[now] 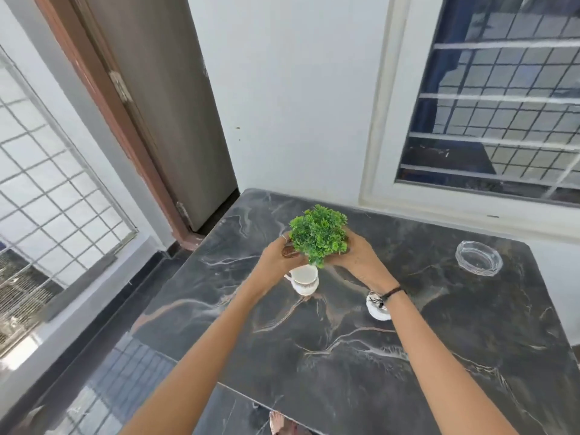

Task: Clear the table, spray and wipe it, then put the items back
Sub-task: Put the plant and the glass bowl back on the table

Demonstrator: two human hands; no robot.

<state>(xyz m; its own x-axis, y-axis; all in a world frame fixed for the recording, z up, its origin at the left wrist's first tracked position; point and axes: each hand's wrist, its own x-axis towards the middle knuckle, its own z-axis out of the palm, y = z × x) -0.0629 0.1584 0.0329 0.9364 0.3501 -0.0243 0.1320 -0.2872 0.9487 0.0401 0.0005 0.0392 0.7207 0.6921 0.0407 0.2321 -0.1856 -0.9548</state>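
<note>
Two hands cup one small potted plant (pixel 318 235) in the head view, left hand (pixel 280 257) and right hand (pixel 358 257) wrapped round its hidden pot, fingers closed on it, above the dark marble table (pixel 345 356). I judge it light, foliage soft, so grip belongs on the pot. Its axis stands upright, leaves pointing up. Just below the left fingers sits a white cup (pixel 303 279); a glass ashtray (pixel 478 257) lies well right of the right fingers
</note>
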